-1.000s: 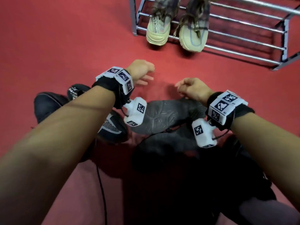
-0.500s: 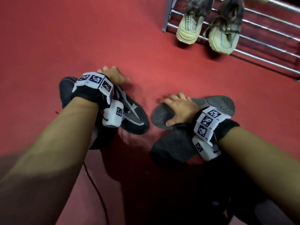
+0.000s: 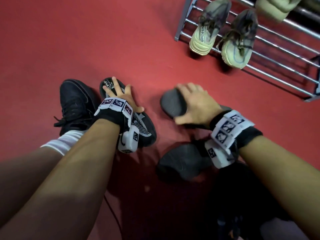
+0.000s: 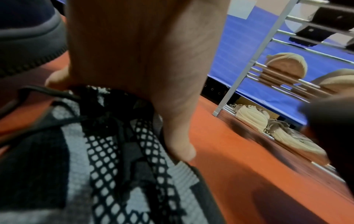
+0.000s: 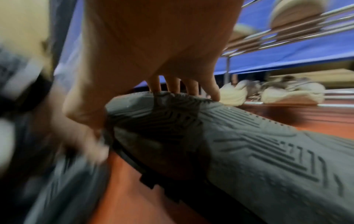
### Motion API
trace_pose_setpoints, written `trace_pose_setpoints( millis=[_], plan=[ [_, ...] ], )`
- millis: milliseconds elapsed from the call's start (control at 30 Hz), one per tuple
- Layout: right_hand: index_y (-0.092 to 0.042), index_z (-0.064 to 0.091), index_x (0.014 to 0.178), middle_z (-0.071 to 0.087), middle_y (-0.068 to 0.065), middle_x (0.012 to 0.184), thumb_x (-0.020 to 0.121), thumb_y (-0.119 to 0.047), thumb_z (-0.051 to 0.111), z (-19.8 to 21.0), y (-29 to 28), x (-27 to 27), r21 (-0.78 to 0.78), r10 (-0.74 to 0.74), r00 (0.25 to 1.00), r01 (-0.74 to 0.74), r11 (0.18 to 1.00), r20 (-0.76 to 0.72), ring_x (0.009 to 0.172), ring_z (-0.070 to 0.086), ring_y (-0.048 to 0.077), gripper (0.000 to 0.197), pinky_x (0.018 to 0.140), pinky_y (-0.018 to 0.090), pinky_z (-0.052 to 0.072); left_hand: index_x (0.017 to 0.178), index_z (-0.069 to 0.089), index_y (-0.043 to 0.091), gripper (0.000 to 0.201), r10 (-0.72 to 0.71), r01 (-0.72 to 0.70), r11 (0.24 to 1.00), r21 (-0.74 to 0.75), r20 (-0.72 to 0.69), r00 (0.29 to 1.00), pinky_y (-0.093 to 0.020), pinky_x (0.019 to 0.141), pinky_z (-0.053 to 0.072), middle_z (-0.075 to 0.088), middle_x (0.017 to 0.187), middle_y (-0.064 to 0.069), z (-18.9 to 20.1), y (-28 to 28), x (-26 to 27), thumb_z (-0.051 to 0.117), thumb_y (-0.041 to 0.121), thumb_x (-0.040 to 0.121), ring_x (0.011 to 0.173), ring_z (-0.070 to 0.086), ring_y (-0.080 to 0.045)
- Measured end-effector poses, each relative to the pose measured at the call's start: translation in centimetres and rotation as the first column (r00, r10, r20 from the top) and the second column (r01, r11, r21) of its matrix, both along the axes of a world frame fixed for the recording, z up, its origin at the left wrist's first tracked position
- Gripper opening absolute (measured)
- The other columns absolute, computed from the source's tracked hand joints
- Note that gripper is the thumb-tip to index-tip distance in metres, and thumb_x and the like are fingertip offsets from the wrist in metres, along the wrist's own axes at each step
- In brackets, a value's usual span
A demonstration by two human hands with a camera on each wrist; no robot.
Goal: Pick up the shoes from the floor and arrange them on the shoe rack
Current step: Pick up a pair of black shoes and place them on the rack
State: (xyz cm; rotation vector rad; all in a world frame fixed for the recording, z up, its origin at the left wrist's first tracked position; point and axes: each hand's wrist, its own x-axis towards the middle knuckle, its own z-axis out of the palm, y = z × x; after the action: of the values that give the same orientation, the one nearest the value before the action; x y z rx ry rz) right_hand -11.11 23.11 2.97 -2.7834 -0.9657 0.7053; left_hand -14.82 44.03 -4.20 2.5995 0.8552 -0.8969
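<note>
Red floor short of the shoe rack (image 3: 284, 66) carries both targets: the left hand (image 3: 121, 99) curls over a black mesh shoe (image 3: 143, 129) and the right hand (image 3: 195, 103) clasps a sole-up grey shoe (image 3: 171, 104), seemingly gripping to lift them.

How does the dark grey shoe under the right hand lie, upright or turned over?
Turned over. The dark grey shoe shows its grooved rubber sole upward, and the right hand grips across that sole.
</note>
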Motion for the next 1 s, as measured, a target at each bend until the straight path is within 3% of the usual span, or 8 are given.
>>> trace_pose_setpoints(
  millis=[167, 333, 500, 600, 667, 800, 900, 1000],
  plan=[
    [-0.020, 0.034, 0.129, 0.047, -0.004, 0.121, 0.055, -0.042, 0.066, 6.8, -3.1, 3.4, 0.685, -0.288, 0.930, 0.365, 0.631, -0.230, 0.110, 0.048, 0.006, 0.084, 0.096, 0.014, 0.039, 0.148, 0.016, 0.032, 0.097, -0.033, 0.032, 0.999, 0.032, 0.052, 0.998, -0.061, 0.112, 0.012, -0.027, 0.155, -0.011, -0.7, 0.1, -0.6, 0.069, 0.058, 0.072, 0.141, -0.013, -0.047],
    [-0.016, 0.035, 0.129, 0.053, -0.010, 0.108, 0.067, -0.007, 0.072, 2.9, -7.4, 2.2, 0.648, -0.450, 0.748, 0.656, 0.387, -0.488, 0.098, 0.053, -0.001, 0.073, 0.090, 0.012, 0.043, 0.150, 0.009, 0.030, 0.096, -0.087, 0.085, 0.994, 0.072, 0.023, 0.996, -0.061, 0.111, 0.013, -0.027, 0.154, -0.014, -0.5, 0.0, -0.8, 0.061, 0.062, 0.077, 0.141, -0.012, -0.049],
    [-0.002, 0.038, 0.127, 0.060, 0.011, 0.110, 0.081, 0.007, 0.063, -5.2, -11.2, -1.9, 0.146, -0.672, 0.392, 0.908, 0.393, -0.628, 0.070, 0.051, 0.011, 0.053, 0.056, 0.017, 0.044, 0.151, 0.007, 0.029, 0.096, -0.087, 0.085, 0.992, 0.095, 0.015, 0.996, -0.060, 0.112, 0.012, -0.027, 0.154, -0.014, -0.3, -0.1, -0.8, 0.060, 0.062, 0.078, 0.141, -0.012, -0.048],
    [0.006, 0.043, 0.123, 0.055, 0.006, 0.093, 0.081, 0.012, 0.061, -5.9, -11.1, -2.6, 0.173, -0.708, 0.460, 0.880, 0.442, -0.536, 0.067, 0.055, -0.001, 0.046, 0.051, 0.003, 0.042, 0.151, 0.007, 0.028, 0.096, -0.096, 0.093, 0.992, 0.087, 0.026, 0.995, -0.061, 0.111, 0.012, -0.026, 0.155, -0.015, -0.3, -0.1, -0.9, 0.061, 0.060, 0.078, 0.141, -0.012, -0.048],
    [-0.007, 0.046, 0.116, 0.050, -0.003, 0.080, 0.082, 0.005, 0.064, -5.0, -10.5, -2.5, 0.185, -0.664, 0.549, 0.822, 0.539, -0.508, 0.057, 0.053, -0.007, 0.041, 0.049, 0.003, 0.038, 0.151, 0.008, 0.026, 0.096, -0.102, 0.098, 0.991, 0.095, 0.033, 0.994, -0.062, 0.111, 0.013, -0.025, 0.155, -0.015, -0.3, 0.0, -1.0, 0.061, 0.060, 0.078, 0.141, -0.011, -0.049],
    [-0.007, 0.058, 0.119, 0.060, 0.008, 0.103, 0.080, -0.012, 0.072, -3.7, -11.2, -2.0, 0.016, -0.533, 0.754, 0.583, 0.813, -0.383, 0.095, 0.057, 0.020, 0.042, 0.085, 0.022, 0.043, 0.151, 0.009, 0.025, 0.096, -0.128, 0.124, 0.985, 0.118, 0.027, 0.991, -0.062, 0.110, 0.016, -0.023, 0.155, -0.016, -0.5, 0.1, -1.2, 0.059, 0.062, 0.078, 0.141, -0.008, -0.050],
    [-0.010, 0.057, 0.123, 0.062, 0.008, 0.119, 0.082, -0.020, 0.071, -3.4, -13.3, -2.4, -0.089, -0.526, 0.770, 0.533, 0.841, -0.362, 0.115, 0.057, 0.023, 0.044, 0.102, 0.032, 0.041, 0.146, 0.025, 0.020, 0.093, -0.120, 0.115, 0.986, 0.121, 0.028, 0.992, -0.064, 0.110, 0.014, -0.020, 0.155, -0.018, -0.7, 0.2, -0.6, 0.063, 0.064, 0.073, 0.140, -0.005, -0.053],
    [-0.006, 0.052, 0.127, 0.057, 0.005, 0.116, 0.087, -0.021, 0.067, -3.5, -14.7, -3.5, -0.159, -0.568, 0.704, 0.560, 0.813, -0.426, 0.118, 0.053, 0.021, 0.046, 0.091, 0.021, 0.040, 0.134, 0.040, 0.016, 0.083, -0.084, 0.083, 0.989, 0.122, 0.001, 0.996, -0.065, 0.110, 0.011, -0.021, 0.155, -0.019, -0.8, -0.1, 0.1, 0.066, 0.064, 0.071, 0.139, -0.004, -0.054]
  ],
)
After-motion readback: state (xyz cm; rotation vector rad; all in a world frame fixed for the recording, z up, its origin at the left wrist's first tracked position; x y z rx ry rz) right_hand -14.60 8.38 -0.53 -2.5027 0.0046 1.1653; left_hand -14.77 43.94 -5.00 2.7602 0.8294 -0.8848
